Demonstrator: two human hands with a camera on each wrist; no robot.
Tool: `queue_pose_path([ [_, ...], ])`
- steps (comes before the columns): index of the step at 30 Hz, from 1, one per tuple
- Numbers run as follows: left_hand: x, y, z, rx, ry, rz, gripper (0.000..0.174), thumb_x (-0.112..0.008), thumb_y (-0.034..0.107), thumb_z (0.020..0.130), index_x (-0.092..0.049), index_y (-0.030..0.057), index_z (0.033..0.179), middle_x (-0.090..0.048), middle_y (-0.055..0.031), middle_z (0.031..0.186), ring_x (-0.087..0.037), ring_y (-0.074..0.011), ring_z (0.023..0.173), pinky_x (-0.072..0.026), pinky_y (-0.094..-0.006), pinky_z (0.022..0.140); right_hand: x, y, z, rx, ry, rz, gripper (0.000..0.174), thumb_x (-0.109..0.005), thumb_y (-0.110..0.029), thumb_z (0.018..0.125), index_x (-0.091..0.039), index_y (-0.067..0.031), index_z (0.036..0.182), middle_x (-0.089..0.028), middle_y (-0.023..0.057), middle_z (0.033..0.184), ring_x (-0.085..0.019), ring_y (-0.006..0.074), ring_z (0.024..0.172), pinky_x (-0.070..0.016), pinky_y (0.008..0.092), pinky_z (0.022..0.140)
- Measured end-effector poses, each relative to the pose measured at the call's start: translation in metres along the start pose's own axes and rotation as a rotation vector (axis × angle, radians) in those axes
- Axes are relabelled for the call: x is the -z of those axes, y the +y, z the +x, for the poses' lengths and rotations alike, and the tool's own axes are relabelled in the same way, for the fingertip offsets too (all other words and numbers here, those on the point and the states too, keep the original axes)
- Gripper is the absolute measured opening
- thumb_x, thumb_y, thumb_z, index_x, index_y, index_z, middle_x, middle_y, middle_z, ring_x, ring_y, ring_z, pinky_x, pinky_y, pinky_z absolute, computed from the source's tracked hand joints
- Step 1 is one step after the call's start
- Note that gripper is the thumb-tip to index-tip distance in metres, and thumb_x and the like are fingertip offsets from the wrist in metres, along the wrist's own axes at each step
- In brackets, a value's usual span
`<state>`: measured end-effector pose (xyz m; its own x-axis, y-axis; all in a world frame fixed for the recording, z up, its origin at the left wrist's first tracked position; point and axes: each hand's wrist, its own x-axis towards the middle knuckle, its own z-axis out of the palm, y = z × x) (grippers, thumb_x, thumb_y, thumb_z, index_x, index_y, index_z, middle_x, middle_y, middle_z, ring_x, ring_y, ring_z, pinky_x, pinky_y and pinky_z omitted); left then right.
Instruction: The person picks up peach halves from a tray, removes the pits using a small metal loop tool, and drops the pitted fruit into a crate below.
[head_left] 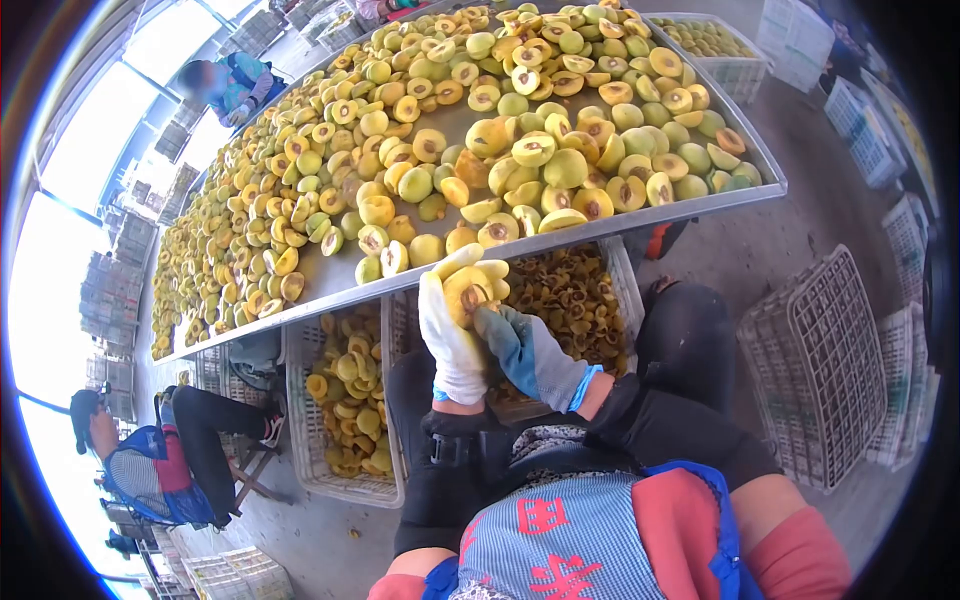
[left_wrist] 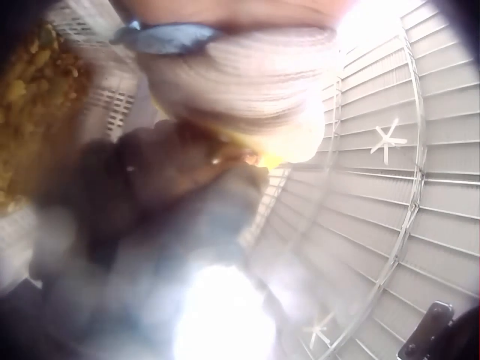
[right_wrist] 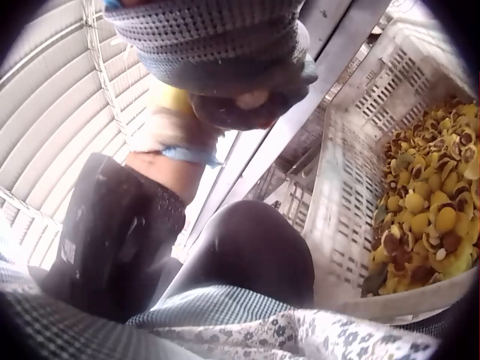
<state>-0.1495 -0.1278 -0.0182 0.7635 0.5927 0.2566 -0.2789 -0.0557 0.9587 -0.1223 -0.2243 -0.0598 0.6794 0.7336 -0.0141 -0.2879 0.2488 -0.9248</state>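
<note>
My left hand (head_left: 450, 335), in a white and yellow glove, holds a yellow fruit half (head_left: 464, 292) that looks like apricot or plum, its brown hollow facing up. Against its near side are the fingers of my right hand (head_left: 537, 360), in a blue-grey glove. In the right wrist view, that hand (right_wrist: 214, 52) is curled around a small object with a pale rounded end (right_wrist: 252, 99); I cannot tell its kind. The left wrist view is blurred, with the left glove (left_wrist: 240, 82) above the dark right glove. Both hands are just before the metal table's edge (head_left: 480, 262).
Halved fruit (head_left: 400, 150) is heaped across the table. Below it stand a crate of yellow halves (head_left: 350, 400) and a crate of smaller brownish pieces (head_left: 575, 305). Stacked crates (head_left: 820, 365) stand on the right. Other people (head_left: 150, 460) sit on the left and at the far side.
</note>
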Motion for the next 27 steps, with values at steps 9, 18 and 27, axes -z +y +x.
queue_pose_path([
  [9,0.000,-0.007,0.001,0.127,0.018,-0.082,0.051,-0.044,0.043,0.105,-0.061,-0.0026,0.121,-0.070,-0.0158,0.104,-0.065,-0.0188,0.083,-0.0524,-0.0288,0.076,0.010,-0.002,-0.001,0.007,-0.019,-0.075,0.048,-0.054,-0.043,0.103,-0.065,0.0022,0.115,-0.069,0.0055,0.097,-0.057,0.0087,0.088,-0.0505,0.0271,0.079],
  [18,0.000,-0.014,0.004,0.142,0.154,-0.147,0.049,-0.039,0.039,0.107,-0.062,-0.0015,0.120,-0.071,-0.0163,0.100,-0.069,-0.0240,0.088,-0.0569,-0.0353,0.082,0.011,0.010,0.001,-0.091,-0.061,-0.090,0.044,-0.050,-0.038,0.106,-0.066,0.0011,0.118,-0.069,0.0035,0.098,-0.055,0.0080,0.091,-0.0496,0.0269,0.082],
  [27,0.014,-0.013,0.017,0.311,0.020,-0.149,0.050,-0.042,0.039,0.105,-0.064,-0.0052,0.102,-0.071,-0.0222,0.093,-0.070,-0.0299,0.074,-0.0592,-0.0379,0.065,0.017,-0.045,-0.003,-0.658,-0.212,0.104,0.056,-0.048,-0.061,0.100,-0.067,-0.0081,0.101,-0.055,-0.0016,0.066,-0.044,0.0062,0.050,-0.0361,0.0243,0.044],
])
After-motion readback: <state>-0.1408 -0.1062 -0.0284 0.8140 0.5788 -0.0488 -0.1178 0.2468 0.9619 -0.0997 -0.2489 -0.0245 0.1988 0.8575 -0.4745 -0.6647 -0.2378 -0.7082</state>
